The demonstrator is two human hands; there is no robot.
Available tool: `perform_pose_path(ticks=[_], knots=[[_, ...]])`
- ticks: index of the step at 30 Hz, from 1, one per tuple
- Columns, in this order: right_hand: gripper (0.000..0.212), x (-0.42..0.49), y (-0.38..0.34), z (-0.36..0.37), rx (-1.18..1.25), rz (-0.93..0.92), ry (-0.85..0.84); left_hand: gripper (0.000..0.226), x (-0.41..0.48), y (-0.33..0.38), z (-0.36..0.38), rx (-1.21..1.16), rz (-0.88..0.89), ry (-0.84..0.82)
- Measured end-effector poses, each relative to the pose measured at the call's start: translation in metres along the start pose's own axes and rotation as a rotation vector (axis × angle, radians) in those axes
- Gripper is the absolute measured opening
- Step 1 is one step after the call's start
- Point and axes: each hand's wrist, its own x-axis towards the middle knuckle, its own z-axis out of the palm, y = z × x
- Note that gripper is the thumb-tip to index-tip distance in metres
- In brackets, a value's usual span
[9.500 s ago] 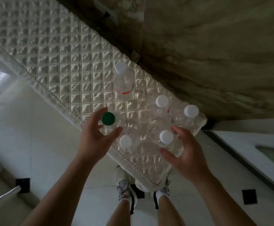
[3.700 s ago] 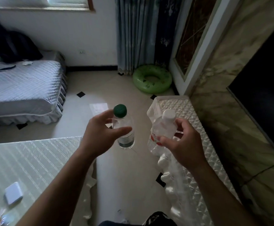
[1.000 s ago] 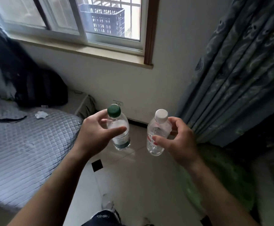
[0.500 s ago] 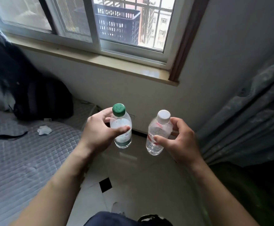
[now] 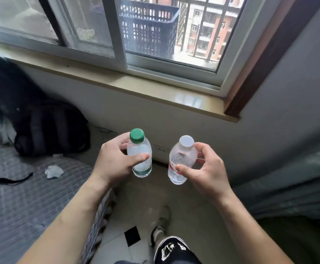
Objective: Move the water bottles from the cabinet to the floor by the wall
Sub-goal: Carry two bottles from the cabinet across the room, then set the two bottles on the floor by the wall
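Windowed wall (image 5: 174, 128) ahead, left hand (image 5: 115, 164) gripping green-capped bottle (image 5: 139, 155), right hand (image 5: 206, 170) gripping white-capped bottle (image 5: 182, 159), seemingly upright.

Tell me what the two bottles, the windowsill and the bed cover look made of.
The green-capped bottle and the white-capped bottle look like thin clear plastic with see-through walls; their caps are opaque, matte plastic. The windowsill is beige and glossy, mirroring the window: polished stone or laminate, hard to say which. The bed cover is grey quilted fabric, matte, with stitched lines.
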Motion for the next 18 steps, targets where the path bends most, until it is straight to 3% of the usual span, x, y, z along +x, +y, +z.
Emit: perform_pose_path(ticks=[10, 18], knots=[[0.056, 0.118, 0.032, 0.053, -0.009, 0.028, -0.120, 0.050, 0.119, -0.059, 0.006, 0.022, -0.051, 0.049], [0.053, 0.180, 0.102, 0.114, -0.063, 0.099, -0.165, 0.055, 0.194, -0.152, 0.024, 0.038, -0.042, -0.030]])
